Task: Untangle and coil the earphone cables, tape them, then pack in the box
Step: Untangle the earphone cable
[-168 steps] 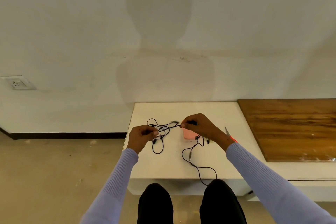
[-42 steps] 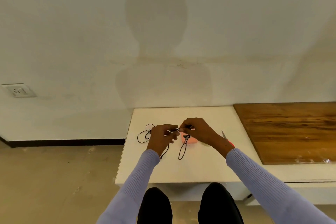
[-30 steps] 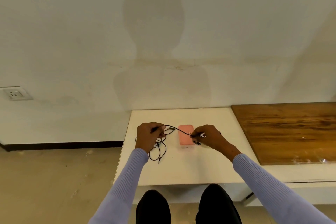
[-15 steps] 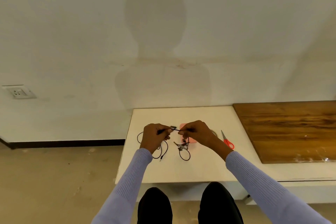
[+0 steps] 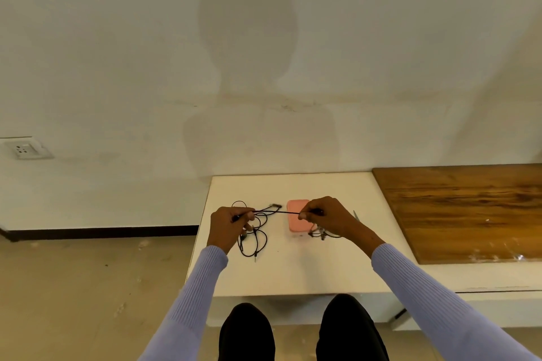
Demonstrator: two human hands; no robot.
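The left hand (image 5: 227, 224) has its fingers curled in a grip clamped on the black cable (image 5: 255, 231), pinching a bundle of its loops above the left part of the white tabletop (image 5: 293, 272). The right hand (image 5: 325, 217) pinches the same cable between thumb and fingertips, its grip closed on the strand. Between the two hands a short run of cable is pulled nearly straight and level, passing over the near left corner of the pink box (image 5: 296, 221). Below the left hand several loose loops hang down and lie on the tabletop, with one thin end pointing toward the person. Under the right hand more cable and small earpiece parts (image 5: 318, 234) dangle just beside the box's right edge; whether they touch the tabletop cannot be told. The box lies flat near the middle of the tabletop, partly covered by the right hand. A thin metal blade tip (image 5: 355, 214) shows just right of the right wrist, the rest hidden by the arm. Both arms wear lilac ribbed sleeves (image 5: 425, 296). A wooden board (image 5: 469, 208) lies to the right of the tabletop, and a wall socket (image 5: 25, 148) sits far left.
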